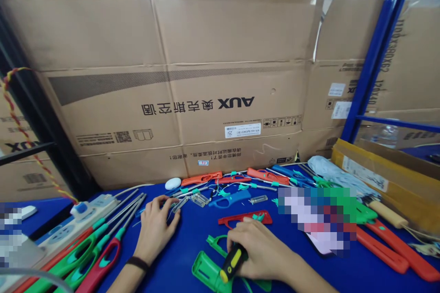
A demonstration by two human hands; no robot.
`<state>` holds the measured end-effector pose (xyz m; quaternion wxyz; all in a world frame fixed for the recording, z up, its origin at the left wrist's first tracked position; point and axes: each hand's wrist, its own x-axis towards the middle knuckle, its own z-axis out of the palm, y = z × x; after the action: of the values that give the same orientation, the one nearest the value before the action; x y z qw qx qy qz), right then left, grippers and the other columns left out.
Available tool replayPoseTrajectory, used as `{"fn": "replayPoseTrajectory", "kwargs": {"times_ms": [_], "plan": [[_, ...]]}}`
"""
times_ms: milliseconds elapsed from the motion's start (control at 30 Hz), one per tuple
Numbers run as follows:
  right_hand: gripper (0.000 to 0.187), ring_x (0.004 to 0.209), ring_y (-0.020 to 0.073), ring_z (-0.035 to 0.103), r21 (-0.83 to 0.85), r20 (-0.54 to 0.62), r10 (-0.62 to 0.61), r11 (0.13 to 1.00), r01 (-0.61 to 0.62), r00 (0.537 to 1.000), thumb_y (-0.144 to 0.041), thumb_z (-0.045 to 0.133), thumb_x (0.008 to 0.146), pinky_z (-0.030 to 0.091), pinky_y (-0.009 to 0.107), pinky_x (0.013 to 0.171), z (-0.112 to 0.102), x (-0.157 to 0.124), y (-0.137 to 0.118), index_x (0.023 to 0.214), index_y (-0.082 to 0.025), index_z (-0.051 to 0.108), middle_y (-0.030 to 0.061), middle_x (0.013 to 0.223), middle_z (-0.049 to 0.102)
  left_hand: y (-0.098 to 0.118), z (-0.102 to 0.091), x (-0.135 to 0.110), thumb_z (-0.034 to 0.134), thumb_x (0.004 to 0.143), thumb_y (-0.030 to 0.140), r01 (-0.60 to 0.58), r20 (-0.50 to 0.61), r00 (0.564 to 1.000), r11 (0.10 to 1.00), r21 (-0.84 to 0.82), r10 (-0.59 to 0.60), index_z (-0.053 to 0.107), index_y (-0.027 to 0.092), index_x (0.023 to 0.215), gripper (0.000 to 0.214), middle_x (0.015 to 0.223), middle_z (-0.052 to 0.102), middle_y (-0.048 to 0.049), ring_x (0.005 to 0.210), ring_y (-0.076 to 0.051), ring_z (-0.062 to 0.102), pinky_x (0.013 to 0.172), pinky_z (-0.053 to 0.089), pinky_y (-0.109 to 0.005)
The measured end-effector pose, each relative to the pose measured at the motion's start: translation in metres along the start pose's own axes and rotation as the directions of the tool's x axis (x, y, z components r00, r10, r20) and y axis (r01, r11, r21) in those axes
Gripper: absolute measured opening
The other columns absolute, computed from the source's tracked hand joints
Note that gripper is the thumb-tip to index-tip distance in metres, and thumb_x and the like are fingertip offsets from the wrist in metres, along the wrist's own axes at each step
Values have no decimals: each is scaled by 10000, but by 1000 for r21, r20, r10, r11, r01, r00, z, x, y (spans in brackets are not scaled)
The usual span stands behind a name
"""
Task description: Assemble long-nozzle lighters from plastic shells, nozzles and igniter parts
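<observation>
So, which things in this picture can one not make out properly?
Head view: the working end of the black-and-yellow tool is hidden under the right hand.
Head view: the small part by the fingertips of the left hand is too small to identify.
Head view: a pixelated patch covers the things right of the hands.
Head view: the bottom edge cuts off the green shell.

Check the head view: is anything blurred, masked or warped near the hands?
Head view: left hand and right hand with its screwdriver sharp; a pixelated block masks items right of them, smaller patches at the left edge; wide-angle bending curves the cardboard box; light even.
</observation>
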<state>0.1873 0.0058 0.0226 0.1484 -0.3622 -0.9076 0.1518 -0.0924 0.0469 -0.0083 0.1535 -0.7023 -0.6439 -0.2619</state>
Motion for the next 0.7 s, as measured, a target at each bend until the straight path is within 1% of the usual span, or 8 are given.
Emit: {"fn": "replayPoseTrajectory", "kwargs": {"times_ms": [67,133,167,267,400,533,600,700], "plan": [[295,832,186,602,22,-5,-18,1000,18,1000,-418,692,688,387,292,855,7,-1,0,898,-237,593,-1,846,656,-2,3,-1,474,847,323,-9,10,1000,1000,10,9,651,256,1034,266,1105,546,-91,1012,-289,473,817,389,-417],[434,923,199,590,60,-3,-28,998,28,1000,-447,733,639,351,322,949,17,-2,1,995,-258,573,5,951,649,-2,4,-1,478,847,318,-7,24,1000,1000,10,7,647,269,1061,277,1134,544,-84,1041,-289,462,843,381,-428],[465,970,203,584,76,4,-33,997,33,999,-440,737,647,319,340,997,22,-2,2,1041,-269,561,9,998,644,-3,4,-1,476,849,317,-3,39,999,1000,5,2,646,274,1069,282,1133,549,-81,1045,-289,463,841,382,-426],[363,1005,206,594,57,73,-61,997,57,995,-343,685,740,296,370,1037,35,0,4,1075,-275,566,24,1018,657,-5,3,-1,456,855,285,12,81,997,1000,-11,-11,649,276,1060,282,1097,568,-75,1034,-284,473,822,391,-413],[203,914,191,631,-12,135,-91,996,94,987,-250,622,813,359,356,991,42,4,3,1015,-264,611,19,909,686,-6,1,-1,467,830,227,51,64,997,999,16,-52,661,243,986,249,1051,579,-77,1008,-283,480,833,380,-423],[161,912,155,638,17,99,-123,992,122,987,-267,642,821,357,296,978,39,4,2,979,-292,622,-21,911,693,-5,0,-2,480,797,174,59,54,997,998,4,-60,654,225,891,204,1040,580,-73,1003,-286,477,850,366,-437],[153,880,144,647,12,79,-122,993,121,989,-303,666,810,369,266,946,38,3,1,959,-302,630,-41,884,702,-4,1,-3,473,786,150,38,71,997,999,-35,-35,643,226,840,193,1041,578,-66,998,-281,483,838,374,-427],[134,845,146,654,2,59,-121,993,121,991,-340,661,812,387,242,883,40,3,-1,936,-294,641,-49,857,717,0,0,-3,466,776,136,-14,111,993,993,-115,26,625,226,828,189,1041,574,-64,1010,-276,488,840,383,-428]]}}
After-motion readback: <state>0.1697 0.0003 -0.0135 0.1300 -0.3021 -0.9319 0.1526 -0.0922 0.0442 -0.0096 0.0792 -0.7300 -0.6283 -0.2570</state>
